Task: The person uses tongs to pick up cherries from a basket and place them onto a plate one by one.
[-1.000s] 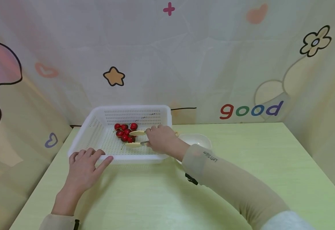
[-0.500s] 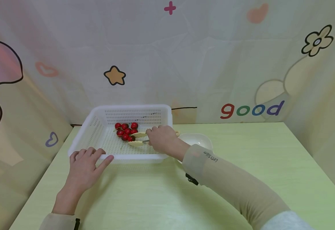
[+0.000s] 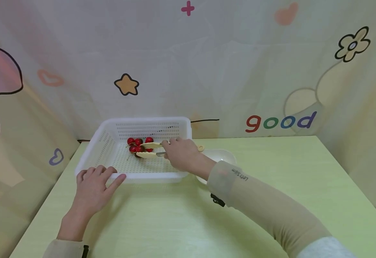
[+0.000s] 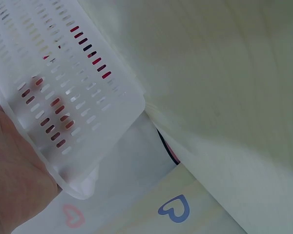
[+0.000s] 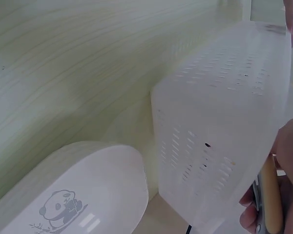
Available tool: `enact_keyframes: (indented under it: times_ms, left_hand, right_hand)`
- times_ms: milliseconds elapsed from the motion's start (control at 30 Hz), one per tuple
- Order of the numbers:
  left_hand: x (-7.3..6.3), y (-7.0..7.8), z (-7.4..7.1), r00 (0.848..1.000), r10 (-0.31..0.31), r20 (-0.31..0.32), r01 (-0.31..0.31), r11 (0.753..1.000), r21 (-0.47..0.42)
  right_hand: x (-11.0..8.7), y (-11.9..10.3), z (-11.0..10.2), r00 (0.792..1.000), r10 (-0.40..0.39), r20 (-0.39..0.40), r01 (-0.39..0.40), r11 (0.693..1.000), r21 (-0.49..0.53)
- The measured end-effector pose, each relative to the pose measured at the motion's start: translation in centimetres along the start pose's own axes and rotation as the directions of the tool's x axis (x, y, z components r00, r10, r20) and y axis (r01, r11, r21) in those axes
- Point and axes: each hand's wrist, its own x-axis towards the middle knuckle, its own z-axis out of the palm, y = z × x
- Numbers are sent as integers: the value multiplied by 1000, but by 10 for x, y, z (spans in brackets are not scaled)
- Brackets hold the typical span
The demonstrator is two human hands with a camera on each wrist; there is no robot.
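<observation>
A white slotted plastic basket [image 3: 152, 175] stands at the back left of the table, with several dark red cherries [image 3: 133, 148] clustered inside. My left hand [image 3: 92, 191] grips its near rim at the left corner; the fingers hook over the edge and show faintly through the slots in the left wrist view. Over the basket's right side, my right hand [image 3: 182, 154] holds cream-tipped tongs [image 3: 147, 155]. Their tips are spread apart at the right of the cherries, covering some of them. Whether the tips touch a cherry is hard to tell.
A white bowl [image 3: 218, 154] sits just right of the basket, partly behind the right forearm; a panda print [image 5: 63, 209] shows on it in the right wrist view. A printed curtain [image 3: 226, 71] hangs behind the light green table [image 3: 162, 222].
My right hand has shifted the tongs left and slightly back, so their tips now reach over the cherries' right side. My left hand keeps its place on the rim.
</observation>
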Motion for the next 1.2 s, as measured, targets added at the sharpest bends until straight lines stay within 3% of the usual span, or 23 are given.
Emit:
enact_keyframes:
  times_ms: [533, 800, 1200]
  left_hand:
    - [-1, 0, 0, 1000, 7, -13, -6, 1000, 10]
    - [-1, -1, 1, 1000, 13, -21, -13, 1000, 11]
    - [-1, -1, 2, 999, 20, -41, -20, 1000, 5]
  right_hand:
    - [-14, 28, -10, 996, -25, -85, 37, 990, 136]
    - [-33, 41, -22, 991, -5, -132, 30, 982, 188]
    - [-63, 65, -9, 958, -18, -285, 75, 979, 189]
